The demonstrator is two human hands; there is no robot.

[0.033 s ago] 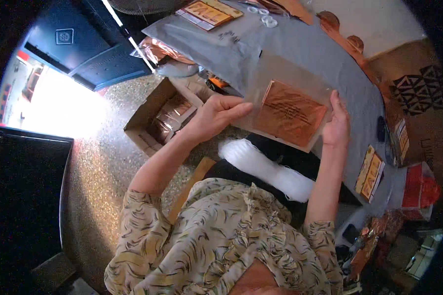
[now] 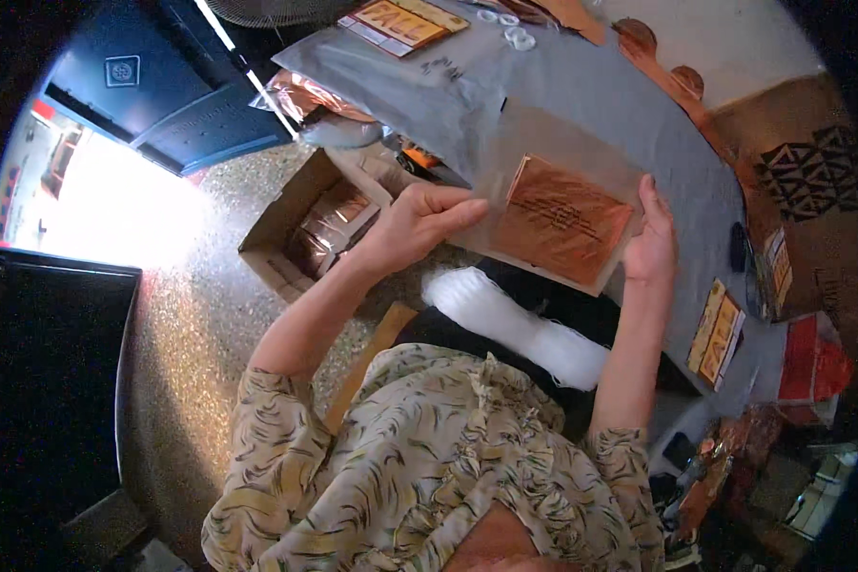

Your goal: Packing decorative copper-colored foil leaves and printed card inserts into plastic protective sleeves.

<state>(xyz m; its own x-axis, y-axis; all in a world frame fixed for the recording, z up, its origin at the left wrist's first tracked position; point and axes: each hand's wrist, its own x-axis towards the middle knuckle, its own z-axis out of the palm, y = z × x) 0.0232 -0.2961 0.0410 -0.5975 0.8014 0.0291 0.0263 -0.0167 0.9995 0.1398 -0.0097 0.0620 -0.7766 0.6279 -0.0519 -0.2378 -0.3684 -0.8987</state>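
Observation:
A clear plastic bag (image 2: 520, 129) with a flat orange-brown rectangular packet (image 2: 567, 217) inside is held up between my hands, over the near edge of the table. Dark print runs across the packet's face. My left hand (image 2: 429, 224) is closed, pinching the bag's left edge between thumb and curled fingers. On the opposite side my right hand (image 2: 653, 234) grips the right edge, thumb up and fingers partly hidden behind the bag. Below the bag, a white skein of yarn (image 2: 515, 324) lies across my dark-clothed lap.
An open cardboard box (image 2: 291, 224) with shiny wrapped packets stands on the speckled floor at left. The grey-covered table (image 2: 582, 86) curves ahead, bearing printed cards (image 2: 405, 27), white rings (image 2: 520, 38) and another card (image 2: 715, 334). A red-and-white container (image 2: 815, 367) sits far right.

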